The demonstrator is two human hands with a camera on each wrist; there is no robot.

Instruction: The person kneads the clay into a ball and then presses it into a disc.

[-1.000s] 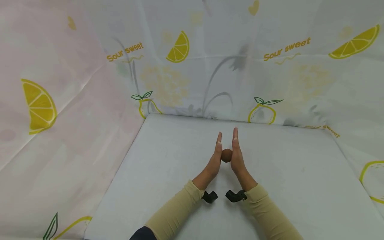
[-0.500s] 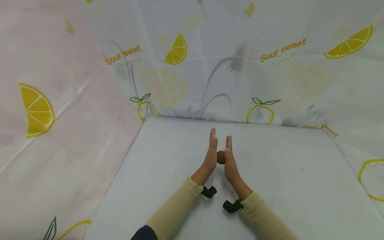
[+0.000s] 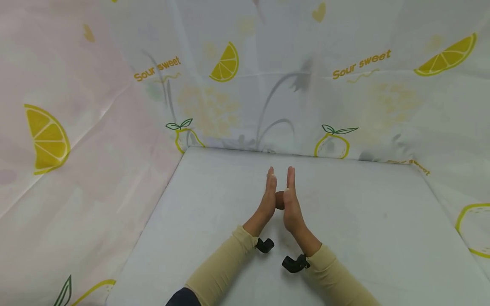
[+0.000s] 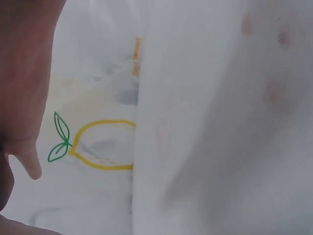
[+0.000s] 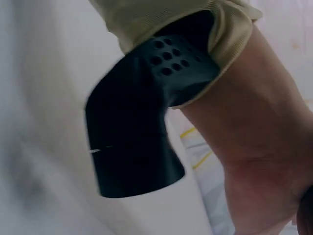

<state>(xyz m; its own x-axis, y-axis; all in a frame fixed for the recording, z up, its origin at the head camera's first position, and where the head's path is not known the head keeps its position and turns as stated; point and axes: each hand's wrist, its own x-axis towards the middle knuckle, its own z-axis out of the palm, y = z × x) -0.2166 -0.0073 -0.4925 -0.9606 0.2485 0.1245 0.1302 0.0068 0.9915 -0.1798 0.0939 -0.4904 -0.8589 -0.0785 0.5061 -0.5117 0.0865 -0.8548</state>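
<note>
A small brown ball (image 3: 280, 200) sits between two upright palms in the head view. My left hand (image 3: 269, 197) presses it from one side with straight fingers. From the other side my right hand (image 3: 293, 207) does the same and covers part of it. The fingertips of the two hands stand apart. In the right wrist view, a dark rounded edge of the ball (image 5: 306, 215) shows at the lower right, beside the heel of a palm (image 5: 254, 196). Part of a hand (image 4: 24, 73) fills the left side of the left wrist view.
Beneath the hands lies a white tabletop (image 3: 356, 221). A lemon-printed cloth (image 3: 260, 51) hangs behind it and on the sides. Black camera mounts (image 3: 294, 264) stick out from the beige sleeves (image 3: 223, 265) at both wrists.
Both hands and the ball have shifted slightly left. The palms have slid back and forth against each other, with the ball staying between them; the right hand is now a little forward of half a second ago.
</note>
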